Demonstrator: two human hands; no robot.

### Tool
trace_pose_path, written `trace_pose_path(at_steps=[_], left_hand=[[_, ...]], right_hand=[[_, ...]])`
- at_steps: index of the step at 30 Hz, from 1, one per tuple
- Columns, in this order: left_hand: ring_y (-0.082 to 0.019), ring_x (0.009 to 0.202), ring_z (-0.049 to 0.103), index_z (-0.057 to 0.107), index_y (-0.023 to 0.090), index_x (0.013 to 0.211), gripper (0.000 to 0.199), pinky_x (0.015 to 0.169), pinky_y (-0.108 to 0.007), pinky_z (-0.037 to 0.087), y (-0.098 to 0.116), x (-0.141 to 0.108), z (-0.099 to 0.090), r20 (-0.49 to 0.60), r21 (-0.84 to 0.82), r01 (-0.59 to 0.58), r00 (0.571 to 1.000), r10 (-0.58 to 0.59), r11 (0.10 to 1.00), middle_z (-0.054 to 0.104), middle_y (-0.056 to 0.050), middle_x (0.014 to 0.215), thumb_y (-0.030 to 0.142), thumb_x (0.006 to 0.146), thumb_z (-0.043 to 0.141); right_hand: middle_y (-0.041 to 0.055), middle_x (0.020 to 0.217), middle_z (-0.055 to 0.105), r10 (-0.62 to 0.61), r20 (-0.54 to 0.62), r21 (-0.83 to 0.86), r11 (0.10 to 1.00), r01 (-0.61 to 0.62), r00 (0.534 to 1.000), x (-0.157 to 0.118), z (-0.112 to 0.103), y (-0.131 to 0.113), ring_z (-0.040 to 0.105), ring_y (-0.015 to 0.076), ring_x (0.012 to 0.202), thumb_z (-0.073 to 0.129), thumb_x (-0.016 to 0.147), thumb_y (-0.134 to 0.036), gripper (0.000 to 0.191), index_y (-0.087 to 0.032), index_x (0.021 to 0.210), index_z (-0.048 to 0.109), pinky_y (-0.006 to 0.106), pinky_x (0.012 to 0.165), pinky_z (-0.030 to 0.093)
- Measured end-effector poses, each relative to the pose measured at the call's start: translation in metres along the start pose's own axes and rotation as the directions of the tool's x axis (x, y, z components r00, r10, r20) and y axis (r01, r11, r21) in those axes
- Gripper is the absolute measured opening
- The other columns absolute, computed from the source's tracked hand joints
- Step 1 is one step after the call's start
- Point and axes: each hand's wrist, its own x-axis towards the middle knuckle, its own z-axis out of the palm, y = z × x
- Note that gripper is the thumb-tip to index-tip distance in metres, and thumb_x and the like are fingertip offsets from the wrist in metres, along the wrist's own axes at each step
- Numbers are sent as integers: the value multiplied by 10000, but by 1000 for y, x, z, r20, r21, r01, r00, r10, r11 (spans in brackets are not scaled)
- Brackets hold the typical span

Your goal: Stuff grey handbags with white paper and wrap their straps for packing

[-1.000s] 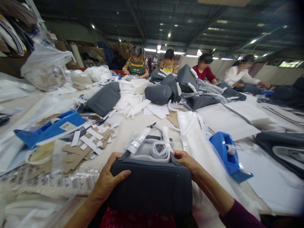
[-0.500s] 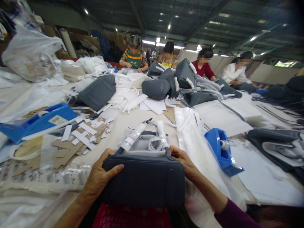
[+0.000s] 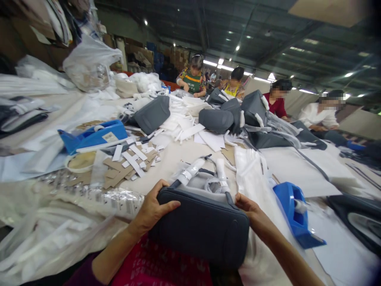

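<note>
Charcoal-grey handbag [image 3: 199, 226] gripped at the near edge of the desk [image 3: 169, 163], tilted with its open top away from the body and its lower end over a red patterned cloth [image 3: 154, 266]. Both hands firmly on it, neither released: left hand [image 3: 154, 206] clasped over one upper corner, thumb lying across the front panel; right hand [image 3: 253, 214] curled over the opposite corner, just beside the strap.

Already done, judging by how things lie: both handles [image 3: 190, 171] sleeved in white wrapping and banded, and a coil of clear-wrapped cord [image 3: 214, 184] tucked into the mouth of the bag above the pale grey interior. Not yet done: mouth left unclosed, no outer cover around the bag.

Just beside the right forearm, a length of white fabric [image 3: 253, 186]; past it, a blue tape dispenser [image 3: 293, 210]. Toward the left, cardboard scraps [image 3: 127, 165], barcode-printed plastic film [image 3: 101, 198] and a second blue tape dispenser [image 3: 95, 137]. Farther along the desk, finished-looking grey bags [image 3: 217, 121] heaped among white packing, with co-workers [image 3: 193, 75] seated along the far side.
</note>
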Motion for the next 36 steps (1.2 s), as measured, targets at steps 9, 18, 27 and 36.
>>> trace_pose_path(at_steps=[9, 18, 27, 36], left_hand=[[-131, 699, 525, 497, 217, 940, 441, 637, -215, 414, 1, 1, -5, 23, -25, -56, 998, 56, 998, 549, 60, 771, 437, 672, 769], [-186, 894, 620, 567, 185, 962, 218, 840, -288, 467, -10, -18, -46, -232, -219, -40, 973, -12, 975, 648, -39, 923, 386, 908, 500], [-222, 992, 585, 586, 207, 1220, 376, 855, -298, 450, -19, -34, -35, 265, -347, 33, 962, 64, 937, 637, -52, 1100, 399, 906, 510], [-280, 1172, 458, 513, 247, 1222, 608, 1010, -413, 378, -27, -25, -29, -6, -310, -80, 997, 82, 947, 414, -92, 1349, 173, 664, 742]], right_hand=[[87, 1134, 604, -370, 178, -787, 502, 357, 912, 14, 90, -90, 574, 247, 1043, 520, 893, -438, 305, -241, 1109, 606, 376, 888, 452], [43, 903, 665, -394, 332, -842, 285, 458, 857, 26, 112, -55, 651, 204, 791, 578, 864, -473, 236, -263, 943, 651, 270, 625, 513], [77, 942, 723, -509, 371, -852, 147, 503, 777, 27, 106, -54, 700, 257, 832, 636, 810, -487, 301, -257, 992, 706, 290, 637, 570], [81, 1048, 718, -413, 354, -865, 197, 462, 839, 29, 113, -55, 686, 280, 949, 617, 822, -503, 458, -293, 1229, 641, 337, 737, 586]])
